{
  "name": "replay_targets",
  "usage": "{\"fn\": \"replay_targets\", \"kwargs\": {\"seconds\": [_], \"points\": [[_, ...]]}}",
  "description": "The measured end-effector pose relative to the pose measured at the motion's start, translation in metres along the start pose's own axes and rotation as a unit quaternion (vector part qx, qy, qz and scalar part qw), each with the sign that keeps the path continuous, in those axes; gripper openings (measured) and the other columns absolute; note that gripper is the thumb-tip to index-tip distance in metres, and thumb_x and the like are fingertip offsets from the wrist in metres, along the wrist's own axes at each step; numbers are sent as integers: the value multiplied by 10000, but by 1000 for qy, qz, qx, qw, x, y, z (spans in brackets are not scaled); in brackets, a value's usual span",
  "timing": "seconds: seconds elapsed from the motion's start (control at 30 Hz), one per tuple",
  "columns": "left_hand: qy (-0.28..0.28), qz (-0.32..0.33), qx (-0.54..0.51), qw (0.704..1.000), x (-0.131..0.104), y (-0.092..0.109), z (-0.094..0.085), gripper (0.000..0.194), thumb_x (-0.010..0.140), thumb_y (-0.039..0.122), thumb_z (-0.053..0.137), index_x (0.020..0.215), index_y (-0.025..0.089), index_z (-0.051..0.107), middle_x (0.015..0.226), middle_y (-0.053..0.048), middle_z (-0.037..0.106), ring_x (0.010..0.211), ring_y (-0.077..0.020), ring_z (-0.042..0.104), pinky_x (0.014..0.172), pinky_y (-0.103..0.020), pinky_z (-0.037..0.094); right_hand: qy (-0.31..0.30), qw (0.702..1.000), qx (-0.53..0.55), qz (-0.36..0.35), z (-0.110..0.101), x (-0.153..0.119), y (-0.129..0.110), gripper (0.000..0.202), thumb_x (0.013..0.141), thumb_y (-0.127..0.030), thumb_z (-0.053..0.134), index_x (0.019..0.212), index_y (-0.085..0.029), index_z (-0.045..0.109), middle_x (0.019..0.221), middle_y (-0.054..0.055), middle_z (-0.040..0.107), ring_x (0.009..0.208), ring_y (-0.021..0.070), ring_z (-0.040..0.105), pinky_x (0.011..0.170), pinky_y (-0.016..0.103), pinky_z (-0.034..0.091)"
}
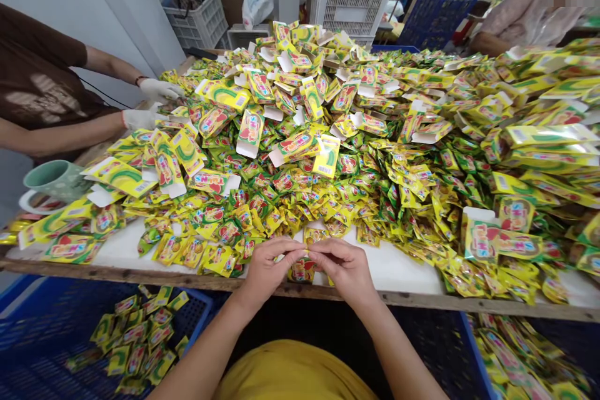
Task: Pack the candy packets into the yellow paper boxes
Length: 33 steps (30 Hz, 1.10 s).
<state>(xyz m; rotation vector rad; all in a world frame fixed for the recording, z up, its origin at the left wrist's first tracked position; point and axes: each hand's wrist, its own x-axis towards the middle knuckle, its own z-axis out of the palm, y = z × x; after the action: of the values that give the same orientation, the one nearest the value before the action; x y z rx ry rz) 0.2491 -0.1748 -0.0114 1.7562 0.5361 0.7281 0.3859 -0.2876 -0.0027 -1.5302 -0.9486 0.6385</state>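
At the table's front edge, my left hand (pixel 269 265) and my right hand (pixel 344 265) meet, thumbs and fingertips pinched together. Between them they hold a small yellow-green packet (pixel 301 269) with a red picture on it. Directly behind my hands lie many loose yellow and green packets (pixel 281 219) in a broad heap. Flattened and open yellow cartons (pixel 250 133) with white flaps lie on top of the heap. One open carton (pixel 480 237) rests near the front edge at the right.
Below the table's wooden edge (pixel 187 281), a blue crate (pixel 28 319) with packed cartons stands at left, another with cartons (pixel 515 356) at right. A green mug (pixel 56 180) sits at left. A person's gloved hands (pixel 159 90) reach in there; another person sits back right.
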Motion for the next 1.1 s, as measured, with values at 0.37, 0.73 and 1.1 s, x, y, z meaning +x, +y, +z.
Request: {"fn": "replay_targets", "kwargs": {"seconds": [0.37,0.73,1.1], "points": [[-32,58,16,998,-7,2,-4,198,855,166,637,1002,240,748,960,-67,754,893,-179,700,832,-299,552,-101,984,-121,-82,-13,9,-14,66,840,-246,667,845,-206,720,805,35,692,745,157,654,693,284,543],[-112,228,152,955,-50,-15,-6,542,886,23,503,1367,270,476,1157,-123,648,1085,-191,603,898,-346,526,-37,961,-210,-176,-13,-59,9,402,883,-68,514,1221,-256,625,1069,98,631,953,203,605,788,341,520],[324,-142,487,798,-176,-24,-192,371,840,391,523,1114,167,636,921,-82,647,819,-253,627,834,-410,504,-41,901,-431,-16,-13,40,49,262,683,-313,753,885,-186,647,925,91,596,910,282,560,794,390,456]]}}
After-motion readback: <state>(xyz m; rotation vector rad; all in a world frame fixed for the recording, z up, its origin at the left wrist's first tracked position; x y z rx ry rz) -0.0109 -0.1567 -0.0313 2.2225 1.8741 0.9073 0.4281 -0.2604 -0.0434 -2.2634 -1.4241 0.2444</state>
